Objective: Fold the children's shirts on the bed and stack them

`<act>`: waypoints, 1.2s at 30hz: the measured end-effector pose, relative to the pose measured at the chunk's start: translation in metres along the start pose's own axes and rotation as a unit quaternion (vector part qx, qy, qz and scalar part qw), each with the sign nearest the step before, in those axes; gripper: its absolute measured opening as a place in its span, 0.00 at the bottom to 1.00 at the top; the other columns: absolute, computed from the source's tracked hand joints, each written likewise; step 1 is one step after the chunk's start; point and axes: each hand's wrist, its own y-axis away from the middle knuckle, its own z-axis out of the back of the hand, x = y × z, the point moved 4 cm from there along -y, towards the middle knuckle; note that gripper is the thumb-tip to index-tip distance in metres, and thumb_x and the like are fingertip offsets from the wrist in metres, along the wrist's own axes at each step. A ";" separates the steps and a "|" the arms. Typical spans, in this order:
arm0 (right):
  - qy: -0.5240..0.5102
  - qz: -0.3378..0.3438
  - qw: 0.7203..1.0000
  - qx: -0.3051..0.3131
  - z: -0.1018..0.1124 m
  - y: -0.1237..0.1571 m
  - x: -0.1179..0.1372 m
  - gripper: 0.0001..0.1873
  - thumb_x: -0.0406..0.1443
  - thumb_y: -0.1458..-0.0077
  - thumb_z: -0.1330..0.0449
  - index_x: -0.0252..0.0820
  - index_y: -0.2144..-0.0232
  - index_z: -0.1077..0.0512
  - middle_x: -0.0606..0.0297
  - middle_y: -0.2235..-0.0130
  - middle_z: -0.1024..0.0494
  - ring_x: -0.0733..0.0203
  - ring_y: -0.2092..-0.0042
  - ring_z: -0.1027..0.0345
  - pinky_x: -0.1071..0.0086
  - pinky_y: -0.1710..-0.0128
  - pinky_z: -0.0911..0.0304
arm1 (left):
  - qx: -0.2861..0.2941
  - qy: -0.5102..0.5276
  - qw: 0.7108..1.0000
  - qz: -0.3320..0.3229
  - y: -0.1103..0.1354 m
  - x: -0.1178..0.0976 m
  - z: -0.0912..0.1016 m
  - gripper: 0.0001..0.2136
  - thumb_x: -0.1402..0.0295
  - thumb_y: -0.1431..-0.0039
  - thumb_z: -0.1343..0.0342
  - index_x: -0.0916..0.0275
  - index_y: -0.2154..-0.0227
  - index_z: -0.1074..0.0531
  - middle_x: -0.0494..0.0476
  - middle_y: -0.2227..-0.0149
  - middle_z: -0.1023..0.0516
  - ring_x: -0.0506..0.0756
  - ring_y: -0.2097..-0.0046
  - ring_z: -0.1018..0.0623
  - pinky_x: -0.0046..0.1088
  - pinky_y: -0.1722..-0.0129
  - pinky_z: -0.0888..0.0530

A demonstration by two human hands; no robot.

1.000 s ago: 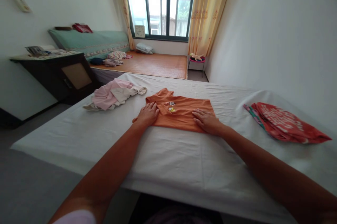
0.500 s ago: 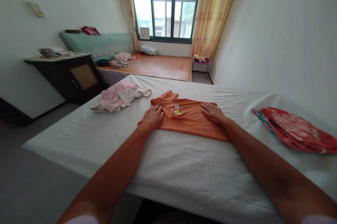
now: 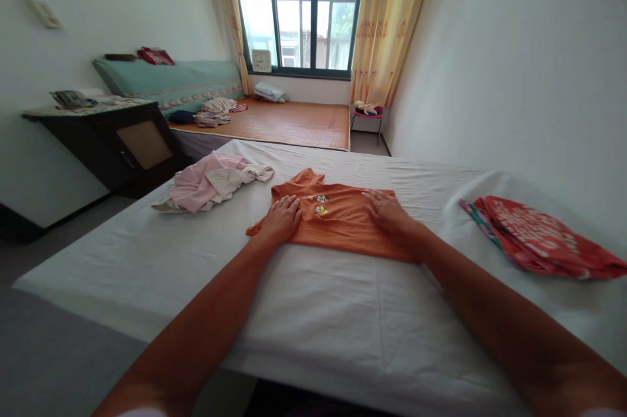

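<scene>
An orange T-shirt [image 3: 337, 224] with small cartoon figures on its chest lies spread sideways on the white sheet [image 3: 313, 312], its collar and sleeves toward the left. My left hand [image 3: 283, 217] rests flat on the shirt near the sleeve end, fingers stretched forward. Toward the hem end, my right hand [image 3: 389, 213] lies flat on the fabric with its fingers extended. Neither hand grips the cloth; both press on it from above.
Crumpled pink and cream clothes [image 3: 210, 182] lie at the left on the sheet. Folded red clothing [image 3: 543, 234] lies at the right. Beyond are a bed with a brown mat [image 3: 304, 123], a dark cabinet [image 3: 137, 142] and a small stool [image 3: 368, 113] by the wall.
My right hand has shifted slightly along the shirt toward the collar side. My left hand stays near the sleeve end. The whole view has moved a little, so things appear farther left.
</scene>
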 end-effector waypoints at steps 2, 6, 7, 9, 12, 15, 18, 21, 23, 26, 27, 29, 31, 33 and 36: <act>-0.038 0.088 0.995 0.022 -0.002 -0.007 0.037 0.30 0.46 0.35 0.61 0.42 0.35 0.44 0.61 0.34 0.44 0.56 0.33 0.54 0.60 0.34 0.57 | 0.008 0.005 1.000 -0.011 0.001 0.001 -0.002 0.24 0.63 0.33 0.62 0.70 0.40 0.37 0.65 0.37 0.38 0.60 0.35 0.40 0.38 0.35 0.45; -0.071 0.118 0.989 0.057 -0.011 -0.018 0.057 0.31 0.50 0.35 0.62 0.48 0.35 0.46 0.66 0.33 0.47 0.57 0.32 0.57 0.59 0.34 0.58 | 0.005 0.016 1.000 -0.013 0.003 0.004 -0.004 0.24 0.60 0.33 0.63 0.64 0.40 0.38 0.61 0.36 0.39 0.59 0.35 0.41 0.38 0.35 0.46; -0.067 0.098 0.991 0.058 -0.013 -0.021 0.049 0.31 0.50 0.35 0.62 0.48 0.34 0.47 0.66 0.33 0.47 0.57 0.32 0.57 0.58 0.34 0.59 | 0.005 0.018 1.000 -0.011 0.004 0.005 -0.005 0.24 0.59 0.33 0.63 0.62 0.39 0.38 0.60 0.35 0.39 0.59 0.35 0.41 0.39 0.35 0.46; -0.047 0.041 0.996 0.058 -0.016 -0.025 0.023 0.31 0.49 0.35 0.63 0.47 0.34 0.47 0.65 0.32 0.48 0.56 0.32 0.58 0.57 0.34 0.60 | 0.015 0.022 1.000 -0.009 0.004 0.005 -0.006 0.24 0.57 0.33 0.62 0.59 0.39 0.39 0.58 0.35 0.40 0.59 0.34 0.42 0.40 0.36 0.46; -0.011 -0.037 0.997 0.060 -0.020 -0.027 -0.017 0.31 0.47 0.35 0.63 0.46 0.34 0.47 0.63 0.33 0.47 0.55 0.32 0.57 0.55 0.34 0.61 | 0.037 0.021 0.999 -0.005 0.004 0.003 -0.008 0.25 0.54 0.34 0.62 0.57 0.38 0.41 0.56 0.34 0.42 0.61 0.34 0.43 0.42 0.36 0.46; 0.004 -0.091 0.994 0.058 -0.023 -0.025 -0.044 0.30 0.47 0.35 0.63 0.47 0.35 0.47 0.63 0.33 0.46 0.55 0.32 0.55 0.55 0.34 0.60 | 0.050 0.016 0.999 0.002 0.003 0.000 -0.008 0.26 0.54 0.34 0.63 0.56 0.37 0.41 0.56 0.33 0.44 0.62 0.33 0.45 0.43 0.37 0.46; 0.008 -0.143 0.989 0.047 -0.023 -0.026 -0.053 0.29 0.46 0.35 0.62 0.46 0.36 0.44 0.61 0.33 0.44 0.53 0.33 0.52 0.53 0.36 0.56 | 0.050 0.016 0.999 0.000 0.003 -0.001 -0.007 0.26 0.54 0.34 0.63 0.56 0.37 0.41 0.57 0.33 0.44 0.62 0.33 0.45 0.44 0.37 0.46; 0.021 -0.160 0.987 0.016 -0.017 -0.037 -0.045 0.26 0.41 0.36 0.57 0.41 0.40 0.38 0.55 0.36 0.38 0.51 0.36 0.47 0.51 0.38 0.51 | 0.044 0.018 0.999 -0.001 0.003 0.000 -0.006 0.26 0.54 0.34 0.62 0.57 0.37 0.41 0.57 0.34 0.43 0.62 0.34 0.44 0.44 0.37 0.47; 0.013 -0.138 0.990 -0.005 -0.011 -0.050 -0.029 0.24 0.40 0.37 0.54 0.38 0.42 0.35 0.52 0.39 0.35 0.51 0.38 0.44 0.54 0.39 0.49 | 0.038 0.018 0.999 0.000 0.003 0.001 -0.007 0.25 0.55 0.34 0.62 0.57 0.37 0.41 0.57 0.34 0.43 0.61 0.34 0.44 0.43 0.37 0.46; -0.041 -0.088 0.995 -0.003 -0.009 -0.072 0.000 0.23 0.43 0.36 0.54 0.40 0.46 0.32 0.53 0.41 0.31 0.52 0.41 0.39 0.59 0.42 0.45 | 0.035 0.020 0.999 -0.003 0.003 0.002 -0.008 0.25 0.55 0.34 0.62 0.56 0.38 0.41 0.56 0.34 0.42 0.61 0.34 0.43 0.43 0.38 0.45; -0.062 -0.068 0.996 0.005 -0.010 -0.079 0.009 0.22 0.44 0.36 0.54 0.41 0.47 0.30 0.54 0.43 0.30 0.52 0.43 0.37 0.61 0.43 0.43 | 0.035 0.020 0.999 -0.005 0.003 0.003 -0.009 0.25 0.55 0.34 0.62 0.55 0.38 0.41 0.56 0.34 0.42 0.61 0.34 0.43 0.43 0.38 0.45; -0.094 -0.032 0.995 0.014 -0.012 -0.090 0.025 0.20 0.44 0.36 0.52 0.43 0.50 0.28 0.55 0.46 0.26 0.54 0.47 0.33 0.63 0.46 0.41 | 0.032 0.020 0.999 -0.008 0.002 0.004 -0.010 0.25 0.55 0.34 0.62 0.55 0.37 0.41 0.56 0.34 0.42 0.61 0.34 0.43 0.42 0.38 0.45; -0.118 -0.018 0.993 0.012 -0.014 -0.099 0.036 0.17 0.43 0.39 0.47 0.43 0.52 0.27 0.57 0.50 0.24 0.56 0.51 0.31 0.66 0.49 0.39 | 0.028 0.018 0.999 -0.012 0.002 0.005 -0.011 0.25 0.55 0.34 0.63 0.55 0.37 0.41 0.55 0.34 0.42 0.61 0.34 0.43 0.42 0.37 0.46; -0.145 -0.029 0.989 0.008 -0.013 -0.104 0.041 0.15 0.40 0.41 0.44 0.43 0.54 0.26 0.59 0.54 0.21 0.58 0.56 0.29 0.69 0.54 0.36 | 0.024 0.016 0.999 -0.015 0.002 0.005 -0.011 0.25 0.55 0.34 0.63 0.55 0.37 0.41 0.55 0.34 0.41 0.60 0.34 0.43 0.41 0.37 0.46; -0.179 -0.053 0.982 -0.005 -0.005 -0.110 0.048 0.13 0.41 0.43 0.42 0.43 0.58 0.24 0.62 0.60 0.19 0.61 0.62 0.27 0.72 0.61 0.35 | 0.025 0.016 0.999 -0.015 0.001 0.006 -0.011 0.25 0.55 0.34 0.62 0.55 0.38 0.41 0.55 0.34 0.41 0.60 0.35 0.43 0.41 0.37 0.46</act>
